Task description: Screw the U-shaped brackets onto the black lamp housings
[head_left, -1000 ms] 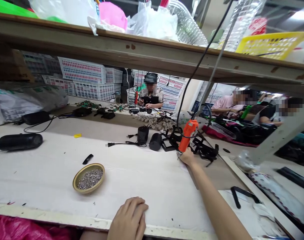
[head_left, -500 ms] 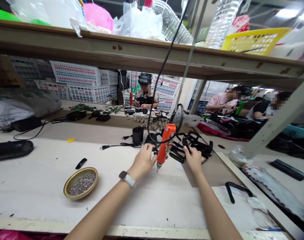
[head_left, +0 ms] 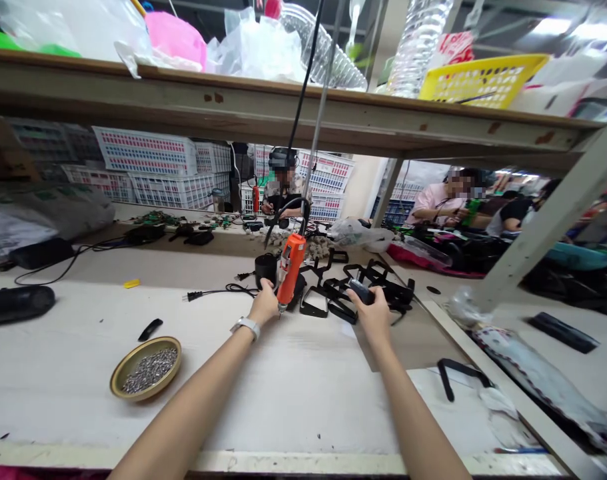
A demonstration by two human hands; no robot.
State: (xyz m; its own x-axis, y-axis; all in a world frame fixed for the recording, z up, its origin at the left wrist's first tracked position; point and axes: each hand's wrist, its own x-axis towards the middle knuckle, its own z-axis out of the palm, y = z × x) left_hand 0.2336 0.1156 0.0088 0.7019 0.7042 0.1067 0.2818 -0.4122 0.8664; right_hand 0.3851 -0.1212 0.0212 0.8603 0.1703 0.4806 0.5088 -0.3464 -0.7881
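My left hand [head_left: 263, 305], with a watch strap at the wrist, is closed beside the hanging orange electric screwdriver [head_left: 292, 267]. The screwdriver hides part of its fingers, so I cannot make out what they grip. Just behind that hand stands a black cylindrical part [head_left: 266, 268] with a plug cord. A rounded black piece [head_left: 298, 288] shows behind the screwdriver. My right hand [head_left: 376, 312] is closed on a small black plastic piece [head_left: 362, 291], with its fingers around the near end. Several black handle-like frames [head_left: 314, 303] lie in a pile around it.
A bowl [head_left: 114, 383] of small screws stands at the left, near a short black strip [head_left: 150, 329]. A black bracket [head_left: 466, 368] lies at the right. Overhead runs a loaded shelf [head_left: 283, 110]. Beyond the bench, several people sit working near stacked crates [head_left: 143, 153].
The screwdriver has swung left and its tilt has changed. My right hand has lifted a small black piece into clearer view. My left hand has shifted left, and the whole view has moved slightly.
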